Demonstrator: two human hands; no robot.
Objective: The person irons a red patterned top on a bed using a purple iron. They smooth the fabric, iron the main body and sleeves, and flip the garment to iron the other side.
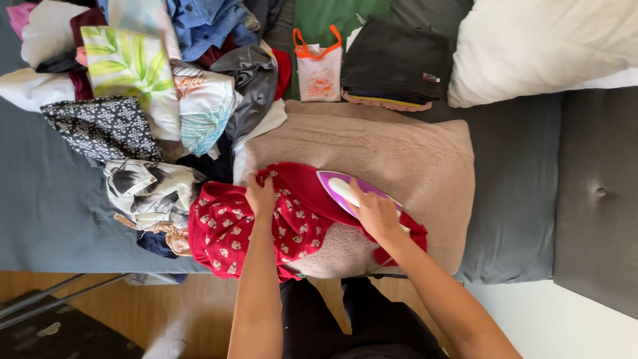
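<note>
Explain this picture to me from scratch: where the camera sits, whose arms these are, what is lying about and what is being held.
There is no machine here. The one picture comes from a camera worn on a person's head, looking down at their own two bare arms. The right hand grips the handle of a purple and white iron. The left hand pinches and holds flat a red garment with a small pale print. The garment lies on a beige towel spread over a grey bed. To the left sits a pile of mixed clothes; beyond the towel are a small white bag with orange handles, folded dark clothes and a white pillow.
</note>
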